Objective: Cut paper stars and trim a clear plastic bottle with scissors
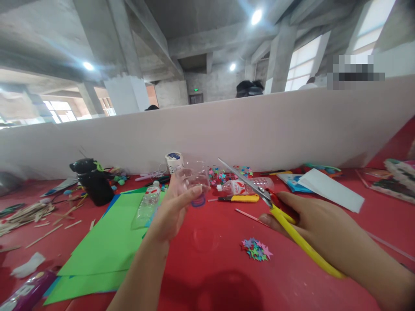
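Note:
My left hand [175,205] is closed around a clear plastic bottle piece [193,179] with a blue ring at its lower end. In my right hand [304,211] is a pair of scissors [292,233] with yellow and red handles, the blades pointing up and left, apart from the plastic. Below the scissors, a small heap of coloured star sequins [256,249] lies on the red table [207,276]. Behind the blades are a yellow utility knife [243,198] and a clear bottle with a red and white label [243,186] on its side.
Green paper sheets [100,242] lie at left, with another clear bottle [149,203] on them. A black bottle [92,183], wooden sticks [26,216] and a purple bottle [27,291] are further left. A white partition [207,129] closes off the back.

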`<state>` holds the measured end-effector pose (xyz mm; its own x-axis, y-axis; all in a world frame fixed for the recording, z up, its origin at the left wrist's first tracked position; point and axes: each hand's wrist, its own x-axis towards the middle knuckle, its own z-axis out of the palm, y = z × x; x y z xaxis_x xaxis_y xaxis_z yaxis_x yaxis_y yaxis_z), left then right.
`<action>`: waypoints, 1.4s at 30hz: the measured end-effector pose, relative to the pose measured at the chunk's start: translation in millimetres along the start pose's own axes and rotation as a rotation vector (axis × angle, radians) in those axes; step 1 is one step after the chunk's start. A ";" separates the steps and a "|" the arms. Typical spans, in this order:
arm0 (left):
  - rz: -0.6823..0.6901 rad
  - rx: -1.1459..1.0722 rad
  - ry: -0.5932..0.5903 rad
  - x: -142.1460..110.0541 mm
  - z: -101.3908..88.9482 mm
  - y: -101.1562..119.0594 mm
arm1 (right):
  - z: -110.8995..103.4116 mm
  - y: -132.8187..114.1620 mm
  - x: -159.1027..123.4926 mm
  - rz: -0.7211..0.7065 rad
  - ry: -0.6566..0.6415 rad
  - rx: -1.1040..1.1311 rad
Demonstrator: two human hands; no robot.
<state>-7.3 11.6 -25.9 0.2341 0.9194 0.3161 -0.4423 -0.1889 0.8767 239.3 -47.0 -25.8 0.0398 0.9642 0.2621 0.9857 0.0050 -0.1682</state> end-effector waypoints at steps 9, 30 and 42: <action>0.128 0.167 0.150 1.3 13.2 -6.6 | 1.2 -2.2 1.7 -0.003 0.040 -0.007; 0.108 0.134 0.135 0.0 15.3 -2.6 | 2.0 -1.6 4.2 -0.005 -0.005 -0.014; 0.013 -0.017 0.034 -9.1 17.1 14.6 | -2.5 -6.4 1.7 -0.070 0.062 0.028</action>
<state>-1.1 -5.5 -9.7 0.1982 0.9282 0.3149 -0.4602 -0.1955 0.8660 233.5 -46.1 -21.9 -0.0183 0.9430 0.3322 0.9815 0.0804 -0.1740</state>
